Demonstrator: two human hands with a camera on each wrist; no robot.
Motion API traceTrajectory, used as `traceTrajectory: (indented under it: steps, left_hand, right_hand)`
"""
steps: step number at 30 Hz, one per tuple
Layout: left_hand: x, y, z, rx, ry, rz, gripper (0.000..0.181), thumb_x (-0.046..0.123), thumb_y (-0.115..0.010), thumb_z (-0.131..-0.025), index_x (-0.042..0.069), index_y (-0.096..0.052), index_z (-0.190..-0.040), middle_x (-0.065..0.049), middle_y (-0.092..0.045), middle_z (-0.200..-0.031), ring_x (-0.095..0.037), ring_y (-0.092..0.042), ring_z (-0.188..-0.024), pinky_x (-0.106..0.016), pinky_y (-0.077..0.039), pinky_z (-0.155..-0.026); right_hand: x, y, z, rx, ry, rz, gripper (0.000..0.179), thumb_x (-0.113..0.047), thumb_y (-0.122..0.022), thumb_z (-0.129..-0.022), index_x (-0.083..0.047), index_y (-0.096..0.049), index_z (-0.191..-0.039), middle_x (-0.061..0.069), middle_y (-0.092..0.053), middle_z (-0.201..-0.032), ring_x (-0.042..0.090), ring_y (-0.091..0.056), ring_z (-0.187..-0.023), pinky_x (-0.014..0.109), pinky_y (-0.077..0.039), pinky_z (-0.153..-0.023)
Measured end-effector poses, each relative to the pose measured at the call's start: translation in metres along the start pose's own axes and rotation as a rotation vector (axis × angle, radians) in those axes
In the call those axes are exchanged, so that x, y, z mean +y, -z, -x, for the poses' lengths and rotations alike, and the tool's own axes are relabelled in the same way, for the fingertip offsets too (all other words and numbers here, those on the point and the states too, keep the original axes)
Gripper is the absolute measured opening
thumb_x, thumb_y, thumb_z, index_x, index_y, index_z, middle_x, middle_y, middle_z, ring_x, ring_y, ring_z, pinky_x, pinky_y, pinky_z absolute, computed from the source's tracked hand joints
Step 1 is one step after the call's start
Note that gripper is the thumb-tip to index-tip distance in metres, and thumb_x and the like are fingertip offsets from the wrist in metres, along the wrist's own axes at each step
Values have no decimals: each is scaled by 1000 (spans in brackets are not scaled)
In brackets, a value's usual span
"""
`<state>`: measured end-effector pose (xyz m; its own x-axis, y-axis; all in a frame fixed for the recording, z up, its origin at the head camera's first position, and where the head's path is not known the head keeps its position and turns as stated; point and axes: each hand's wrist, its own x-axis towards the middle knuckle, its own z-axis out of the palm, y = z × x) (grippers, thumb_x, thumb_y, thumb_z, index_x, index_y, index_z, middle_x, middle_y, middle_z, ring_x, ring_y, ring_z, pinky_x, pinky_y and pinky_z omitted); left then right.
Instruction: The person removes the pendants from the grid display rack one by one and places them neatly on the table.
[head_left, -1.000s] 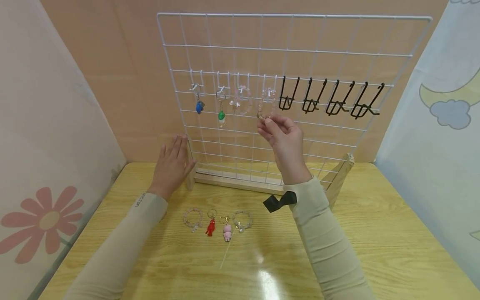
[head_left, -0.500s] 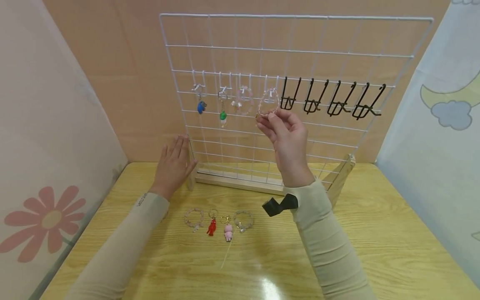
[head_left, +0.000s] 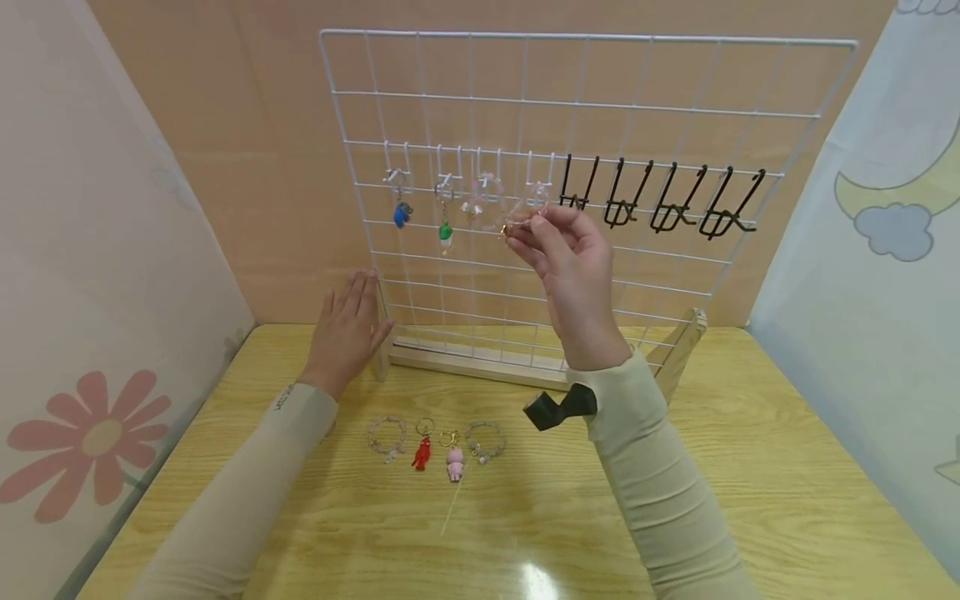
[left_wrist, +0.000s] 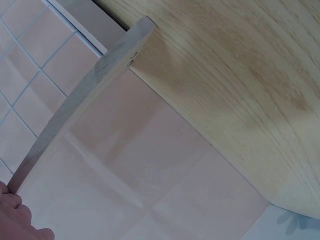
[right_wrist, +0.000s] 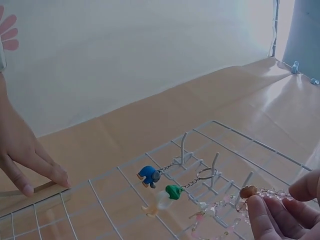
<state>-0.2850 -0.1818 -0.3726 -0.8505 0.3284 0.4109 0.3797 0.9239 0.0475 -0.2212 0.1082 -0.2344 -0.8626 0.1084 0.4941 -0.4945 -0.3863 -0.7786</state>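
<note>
My right hand [head_left: 573,258] pinches a pink beaded bracelet [head_left: 522,220] between thumb and fingers, in front of the fourth white hook [head_left: 540,182]. In the right wrist view a gold-brown charm [right_wrist: 248,191] shows on the bracelet at the fingertips. My left hand [head_left: 345,333], fingers straight, rests against the left wooden leg [head_left: 380,350] of a white wire grid [head_left: 525,102]; the left wrist view shows fingertips at the end of this leg. Left of the held bracelet hang a blue figure keychain [head_left: 402,214], a green-and-white keychain [head_left: 446,233] and another pink bracelet [head_left: 487,200].
Several black hooks [head_left: 667,208] fill the grid's right side. On the table [head_left: 360,533] lie a pink bracelet [head_left: 386,437], a red figure keychain [head_left: 422,452], a pink figure keychain [head_left: 455,463] and a grey bracelet [head_left: 485,442]. The right wooden leg [head_left: 678,354] stands behind the right forearm.
My right hand has risen slightly with the bracelet, whose lower end has come up and left, away from hanging straight down. The left hand stays where it was.
</note>
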Motion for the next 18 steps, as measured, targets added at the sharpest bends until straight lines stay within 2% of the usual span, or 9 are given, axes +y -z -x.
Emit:
traceTrajectory:
  steps: [11, 18]
  left_hand:
    - [0, 2, 0, 1, 6, 17, 81, 38, -52, -106, -3, -9, -161, -23, -16, -166, -36, -9, -155, -61, -11, -121]
    - [2, 4, 0, -23, 10, 16, 80, 39, -50, -107, -3, -7, -161, -23, -14, -167, -36, -10, -155, -61, -12, -122]
  right_hand:
    - [-4, -9, -1, -43, 33, 33, 8, 3, -57, -101, 0, -62, -107, 15, -68, -105, 24, -70, -92, 36, -59, -89]
    - [-6, -11, 3, -52, -12, 69, 9, 2, -58, -100, 0, -62, -108, 12, -69, -103, 22, -69, -92, 35, -59, -89]
